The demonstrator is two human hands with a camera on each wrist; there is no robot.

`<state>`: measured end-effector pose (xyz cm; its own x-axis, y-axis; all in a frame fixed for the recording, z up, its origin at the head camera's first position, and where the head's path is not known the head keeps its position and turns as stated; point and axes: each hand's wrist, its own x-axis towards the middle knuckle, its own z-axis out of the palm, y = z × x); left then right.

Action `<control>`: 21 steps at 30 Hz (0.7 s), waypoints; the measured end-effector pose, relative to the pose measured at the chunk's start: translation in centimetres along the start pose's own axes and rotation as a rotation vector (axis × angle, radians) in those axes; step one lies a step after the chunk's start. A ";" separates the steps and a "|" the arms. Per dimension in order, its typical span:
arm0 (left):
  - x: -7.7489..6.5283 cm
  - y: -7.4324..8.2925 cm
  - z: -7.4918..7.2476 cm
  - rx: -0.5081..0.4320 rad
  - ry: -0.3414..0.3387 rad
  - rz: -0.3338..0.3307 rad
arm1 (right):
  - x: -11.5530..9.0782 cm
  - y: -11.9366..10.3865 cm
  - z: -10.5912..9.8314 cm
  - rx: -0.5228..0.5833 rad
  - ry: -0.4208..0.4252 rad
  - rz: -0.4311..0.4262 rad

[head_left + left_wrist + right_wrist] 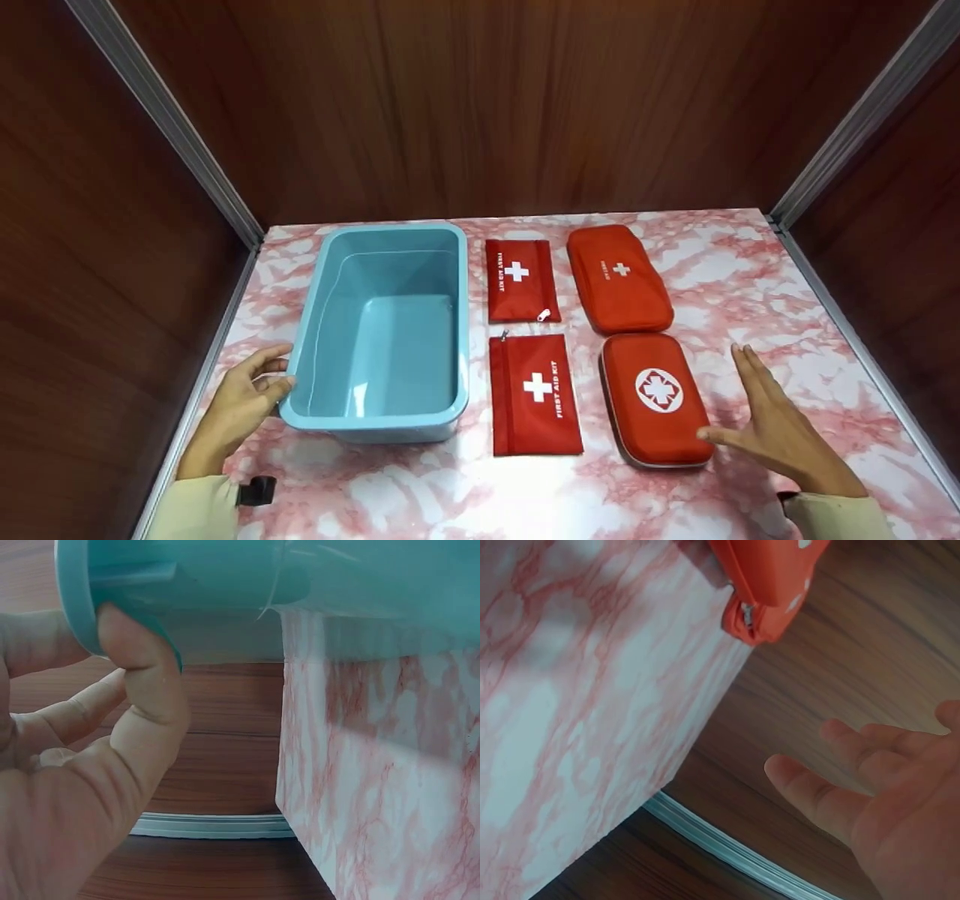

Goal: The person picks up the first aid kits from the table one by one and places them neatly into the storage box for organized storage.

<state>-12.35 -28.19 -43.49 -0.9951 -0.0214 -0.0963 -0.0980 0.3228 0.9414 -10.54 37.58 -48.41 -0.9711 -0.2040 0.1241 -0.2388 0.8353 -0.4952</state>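
Over the pink-marbled worktop (420, 491), with our left hand (241, 394) pinching the rim of the rectangular blue plastic tub (394, 337), we'd best align our spread right hand (776, 427) evenly across the rounded, white-emblemed red case (660, 420) just left of it.

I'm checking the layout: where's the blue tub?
In the head view, the blue tub stands at the left of the table, beside two flat red pouches.
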 end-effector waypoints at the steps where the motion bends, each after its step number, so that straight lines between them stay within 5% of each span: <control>1: 0.0 0.0 0.0 0.004 0.001 0.002 | 0.0 0.0 0.1 0.006 -0.002 0.001; 21: 0.0 0.1 0.0 0.008 0.002 0.000 | 0.5 0.5 1.1 0.111 -0.030 0.021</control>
<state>-12.35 -28.18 -43.44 -0.9951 -0.0228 -0.0957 -0.0978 0.3308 0.9386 -11.13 37.39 -49.55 -0.9750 -0.2041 0.0876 -0.2159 0.7779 -0.5902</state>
